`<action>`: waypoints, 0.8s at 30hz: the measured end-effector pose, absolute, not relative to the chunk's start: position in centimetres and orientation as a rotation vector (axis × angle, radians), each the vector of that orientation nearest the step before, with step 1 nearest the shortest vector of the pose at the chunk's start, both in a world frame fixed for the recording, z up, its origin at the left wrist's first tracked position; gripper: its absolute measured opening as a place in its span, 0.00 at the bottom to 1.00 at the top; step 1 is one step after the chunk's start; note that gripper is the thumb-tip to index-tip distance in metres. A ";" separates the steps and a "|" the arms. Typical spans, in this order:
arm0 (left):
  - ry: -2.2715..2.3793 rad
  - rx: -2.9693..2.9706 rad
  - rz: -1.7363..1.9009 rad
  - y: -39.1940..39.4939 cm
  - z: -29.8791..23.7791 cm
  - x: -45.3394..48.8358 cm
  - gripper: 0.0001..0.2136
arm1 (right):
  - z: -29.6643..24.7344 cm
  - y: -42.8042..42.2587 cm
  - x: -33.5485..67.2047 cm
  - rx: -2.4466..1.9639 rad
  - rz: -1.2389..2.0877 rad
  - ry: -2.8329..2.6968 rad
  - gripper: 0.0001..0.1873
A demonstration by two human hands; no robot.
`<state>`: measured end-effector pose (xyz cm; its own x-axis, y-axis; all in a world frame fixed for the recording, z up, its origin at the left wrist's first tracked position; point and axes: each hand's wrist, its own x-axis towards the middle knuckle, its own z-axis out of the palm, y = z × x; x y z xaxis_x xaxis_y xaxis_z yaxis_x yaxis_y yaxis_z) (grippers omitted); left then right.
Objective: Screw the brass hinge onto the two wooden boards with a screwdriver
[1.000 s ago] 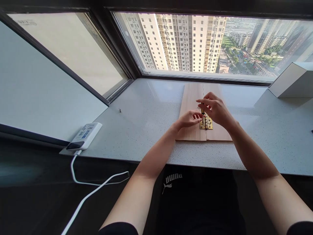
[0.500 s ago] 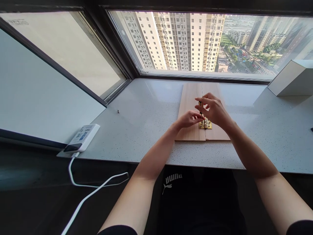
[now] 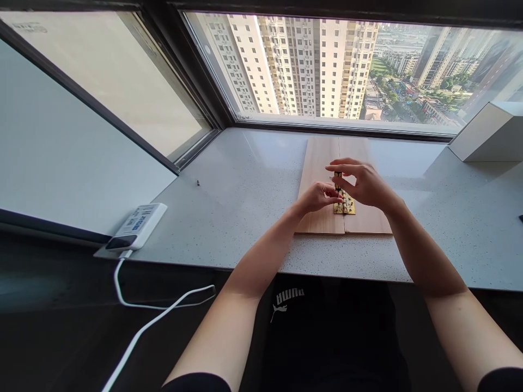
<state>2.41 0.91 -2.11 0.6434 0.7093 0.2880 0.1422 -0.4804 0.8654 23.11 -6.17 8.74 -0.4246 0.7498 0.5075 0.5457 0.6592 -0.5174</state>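
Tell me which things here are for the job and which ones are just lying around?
For the job:
left hand
right hand
small screwdriver
brass hinge
two wooden boards

Just lying around:
small dark screw
white power bank
white cable
white box

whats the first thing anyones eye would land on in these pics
The tall apartment towers outside the window straight ahead catch the eye first. Below them, on the speckled stone counter, the left hand and right hand meet over a brass hinge lying across two wooden boards.
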 end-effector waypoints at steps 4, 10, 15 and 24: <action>0.687 2.003 0.829 0.9 -2.4 2.7 0.22 | 8.6 -6.0 22.8 -1.046 0.270 -2.055 0.09; 0.679 2.021 0.720 0.9 -2.2 2.2 0.15 | 9.3 -6.2 23.3 -1.014 0.431 -1.987 0.05; 0.689 2.093 0.623 1.1 -2.2 1.7 0.08 | 9.4 -6.1 24.1 -0.943 0.628 -2.011 0.06; 0.645 2.133 0.633 1.5 -3.2 2.1 0.04 | 6.6 -4.6 23.1 -1.182 0.320 -2.046 0.22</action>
<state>2.05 1.47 -3.16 0.7444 0.6313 0.2177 0.2297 -0.5481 0.8042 23.11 -4.58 6.63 -0.3021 0.8269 0.4742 0.6424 0.5442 -0.5396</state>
